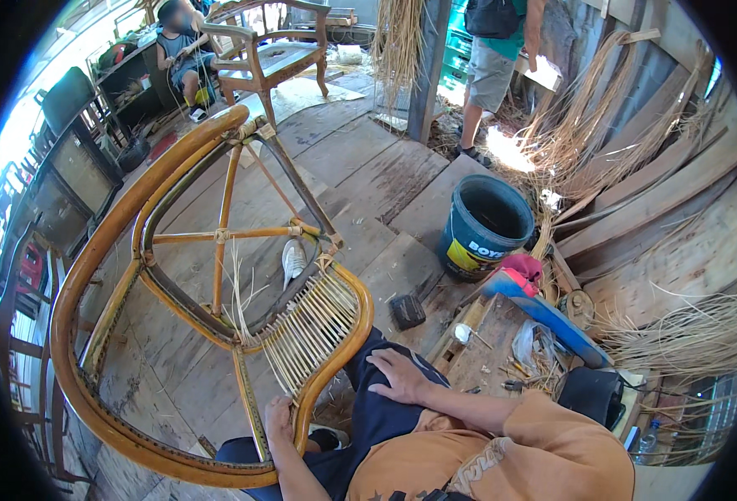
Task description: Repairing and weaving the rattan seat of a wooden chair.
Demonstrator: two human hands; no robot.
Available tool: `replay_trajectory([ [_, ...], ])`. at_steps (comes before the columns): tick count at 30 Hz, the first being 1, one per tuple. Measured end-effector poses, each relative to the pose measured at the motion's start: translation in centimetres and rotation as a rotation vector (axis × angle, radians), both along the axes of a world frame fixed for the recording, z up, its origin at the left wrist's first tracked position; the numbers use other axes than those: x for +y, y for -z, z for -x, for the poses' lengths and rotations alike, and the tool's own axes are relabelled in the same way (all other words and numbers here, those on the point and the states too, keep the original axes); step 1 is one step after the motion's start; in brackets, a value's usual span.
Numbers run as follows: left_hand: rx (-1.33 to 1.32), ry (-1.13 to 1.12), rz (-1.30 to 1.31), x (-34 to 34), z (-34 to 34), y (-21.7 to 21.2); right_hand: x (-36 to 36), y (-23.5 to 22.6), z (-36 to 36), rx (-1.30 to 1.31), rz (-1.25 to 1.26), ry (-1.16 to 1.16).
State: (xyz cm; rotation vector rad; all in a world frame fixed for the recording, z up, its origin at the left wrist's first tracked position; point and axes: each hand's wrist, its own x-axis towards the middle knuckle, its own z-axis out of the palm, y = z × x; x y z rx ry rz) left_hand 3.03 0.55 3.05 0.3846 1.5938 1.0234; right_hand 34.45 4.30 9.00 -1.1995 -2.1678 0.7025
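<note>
A rattan chair frame [70, 321] with a thick, glossy curved rim leans across my lap and the floor on the left. Part of it carries a panel of pale, closely spaced rattan strips [314, 321]; a few loose strip ends stick up beside the panel. My left hand [279, 420] is at the panel's lower end, inside the curved rim, its fingers curled closed. What those fingers hold is too small to make out. My right hand [398, 377] lies on my dark-clad thigh with fingers spread, holding nothing, close to the frame's rim.
A dark bucket [484, 225] stands ahead right, near a small black block [407, 311]. At my right, a wooden bench [494, 351] holds tools and scraps. Rattan bundles [677, 334] line the right wall. A carved wooden armchair [272, 58] and two people are farther off.
</note>
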Motion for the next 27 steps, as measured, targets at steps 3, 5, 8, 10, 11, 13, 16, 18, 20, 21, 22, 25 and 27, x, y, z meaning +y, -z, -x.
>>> replay_trajectory([
  [3, 0.02, 0.004, 0.019, 0.0, -0.4, -0.7, -0.3, 0.7, -0.6, -0.068, 0.038, -0.046],
  [5, 0.021, 0.023, 0.041, 0.2, -0.9, -0.6, -0.4, 0.9, -1.2, -0.104, 0.054, -0.017],
  [8, 0.06, 0.068, 0.03, 0.0, 0.2, 1.3, -0.3, 1.4, -0.9, -0.157, 0.053, -0.015],
  [10, 0.081, 0.068, 0.052, 0.0, 0.2, 1.7, -0.1, 1.8, -1.1, -0.171, 0.061, -0.022],
  [11, 0.103, 0.058, 0.073, 0.1, 0.2, 1.9, 0.0, 2.0, -1.2, -0.185, 0.068, -0.039],
  [13, 0.213, 0.106, 0.027, -0.7, 1.5, 2.8, 0.2, 1.9, -0.6, -0.163, 0.058, -0.071],
  [16, 0.496, 0.305, -0.103, -2.2, 2.8, 3.7, 0.7, 1.2, 0.7, -0.161, 0.017, -0.149],
  [18, 0.671, 0.351, 0.066, 0.6, -1.4, -2.8, 0.6, 0.9, -0.1, -0.198, -0.011, -0.195],
  [20, 0.479, 0.324, -0.114, 0.0, -0.1, -0.6, 0.6, 0.4, 0.7, -0.299, -0.119, -0.265],
  [21, 0.483, 0.292, -0.101, 0.3, -0.4, -0.6, 0.8, 0.3, 0.9, -0.293, -0.121, -0.298],
  [22, 0.333, 0.204, -0.026, 0.4, -0.4, -0.7, 0.8, 0.4, 1.6, -0.271, -0.091, -0.318],
  [25, 0.194, 0.088, 0.03, -0.2, -0.4, -0.7, 1.3, 0.3, 2.6, -0.234, -0.014, -0.357],
  [27, 0.205, 0.072, 0.009, -0.1, -0.4, -0.1, 1.3, 1.1, 2.2, -0.15, 0.052, -0.256],
])
